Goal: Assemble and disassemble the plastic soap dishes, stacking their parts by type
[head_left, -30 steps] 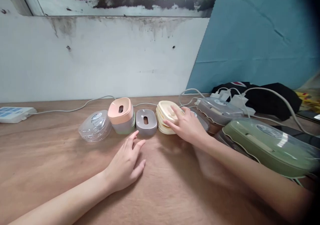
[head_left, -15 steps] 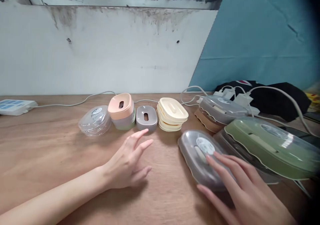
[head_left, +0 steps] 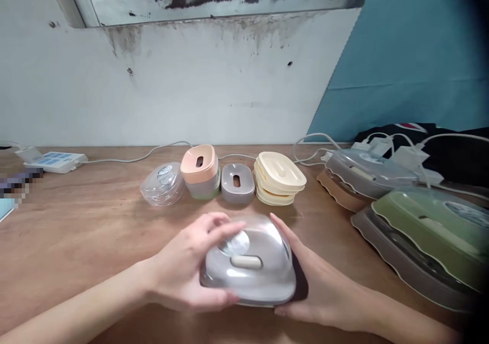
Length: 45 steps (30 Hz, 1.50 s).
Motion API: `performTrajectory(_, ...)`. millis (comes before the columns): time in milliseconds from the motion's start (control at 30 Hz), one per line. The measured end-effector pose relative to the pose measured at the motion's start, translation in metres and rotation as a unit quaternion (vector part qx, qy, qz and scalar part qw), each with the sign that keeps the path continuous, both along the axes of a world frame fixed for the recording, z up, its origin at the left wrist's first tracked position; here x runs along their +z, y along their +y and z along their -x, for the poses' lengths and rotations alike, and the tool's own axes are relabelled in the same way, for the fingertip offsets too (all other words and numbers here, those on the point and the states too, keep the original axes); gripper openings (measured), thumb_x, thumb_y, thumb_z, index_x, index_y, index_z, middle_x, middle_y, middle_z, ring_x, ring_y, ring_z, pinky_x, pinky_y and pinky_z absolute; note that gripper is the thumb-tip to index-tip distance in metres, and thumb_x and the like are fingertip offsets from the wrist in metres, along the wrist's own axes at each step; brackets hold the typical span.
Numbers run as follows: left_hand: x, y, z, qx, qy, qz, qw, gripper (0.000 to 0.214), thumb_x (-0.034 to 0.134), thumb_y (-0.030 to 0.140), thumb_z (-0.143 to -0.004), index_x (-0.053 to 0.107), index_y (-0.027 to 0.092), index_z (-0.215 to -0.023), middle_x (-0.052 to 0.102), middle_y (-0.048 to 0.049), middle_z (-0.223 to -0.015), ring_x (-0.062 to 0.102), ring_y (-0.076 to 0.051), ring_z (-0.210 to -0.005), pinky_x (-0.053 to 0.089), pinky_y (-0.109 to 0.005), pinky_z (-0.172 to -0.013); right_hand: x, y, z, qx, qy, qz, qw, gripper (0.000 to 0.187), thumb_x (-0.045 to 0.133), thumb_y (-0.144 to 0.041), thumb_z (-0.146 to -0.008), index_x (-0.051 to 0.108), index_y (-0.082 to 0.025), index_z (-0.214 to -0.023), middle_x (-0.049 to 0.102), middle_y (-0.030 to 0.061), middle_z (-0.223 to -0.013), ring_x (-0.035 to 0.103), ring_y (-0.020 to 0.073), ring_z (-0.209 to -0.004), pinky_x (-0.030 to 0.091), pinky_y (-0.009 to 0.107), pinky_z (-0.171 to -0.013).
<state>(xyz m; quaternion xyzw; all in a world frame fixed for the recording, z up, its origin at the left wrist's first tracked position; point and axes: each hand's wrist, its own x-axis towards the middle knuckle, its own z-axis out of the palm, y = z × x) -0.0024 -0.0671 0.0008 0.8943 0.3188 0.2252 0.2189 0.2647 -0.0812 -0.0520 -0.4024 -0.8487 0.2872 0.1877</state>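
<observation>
A grey lidded container with a clear cover [head_left: 250, 262] sits low on the wooden table [head_left: 95, 232] right in front of me. My left hand [head_left: 183, 267] wraps its left side, thumb under the front edge and fingers curled over the top. My right hand [head_left: 309, 283] clasps its right side from behind and below. Both hands grip it together.
Behind it stand a clear lid [head_left: 162, 183], a peach-topped box [head_left: 199, 171], a small grey box [head_left: 237, 182] and a stack of cream lids [head_left: 278, 177]. Larger grey [head_left: 367, 173] and green [head_left: 431, 232] covered trays lie right. A white power strip [head_left: 53, 161] and cables run along the wall.
My right hand pulled the grey container from the right side to the middle of the table in front of me. My left hand moved onto it; both now hold it.
</observation>
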Motion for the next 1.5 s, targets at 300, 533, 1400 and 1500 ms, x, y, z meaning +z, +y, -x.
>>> performTrajectory(300, 0.018, -0.021, 0.075, 0.484, 0.052, -0.083, 0.870, 0.069, 0.052, 0.064, -0.071, 0.035, 0.035, -0.132, 0.048, -0.0006, -0.127, 0.056, -0.030, -0.103, 0.048, -0.046, -0.084, 0.008, -0.007, 0.011, -0.056, -0.062, -0.025, 0.996, 0.074, 0.072, -0.032, -0.063, 0.040, -0.033, -0.130, 0.029, 0.0093, -0.133, 0.044, 0.0262, -0.118, 0.043, 0.038, -0.094)
performTrajectory(533, -0.037, -0.057, 0.071, 0.473, 0.318, 0.000, 0.822, 0.075, 0.037, 0.068, -0.075, 0.039, 0.021, -0.134, 0.048, -0.0159, -0.118, 0.054, -0.034, -0.102, 0.047, -0.046, -0.078, 0.012, -0.006, 0.015, -0.037, -0.069, -0.086, 0.993, 0.058, 0.068, -0.034, -0.068, 0.049, -0.033, -0.124, 0.031, 0.0096, -0.124, 0.048, 0.0253, -0.110, 0.048, 0.036, -0.087)
performTrajectory(1400, -0.039, -0.013, -0.025, 0.073, 0.177, -0.112, 0.975, 0.051, 0.042, 0.046, -0.087, 0.049, 0.010, -0.123, 0.044, -0.0200, -0.131, 0.035, -0.036, -0.125, 0.030, -0.055, -0.101, 0.049, 0.110, 0.108, -0.205, -0.326, -0.320, 0.866, 0.058, 0.045, -0.057, -0.083, 0.067, -0.003, -0.088, 0.060, 0.0234, -0.095, 0.052, 0.0349, -0.096, 0.031, 0.049, -0.089)
performTrajectory(1500, -0.037, -0.012, -0.026, 0.071, 0.182, -0.097, 0.976, 0.051, 0.042, 0.045, -0.087, 0.051, 0.009, -0.121, 0.044, -0.0203, -0.131, 0.034, -0.037, -0.125, 0.031, -0.055, -0.101, 0.042, 0.112, 0.108, -0.206, -0.315, -0.320, 0.869, 0.060, 0.045, -0.056, -0.083, 0.065, 0.000, -0.090, 0.060, 0.0237, -0.093, 0.052, 0.0346, -0.095, 0.032, 0.048, -0.089)
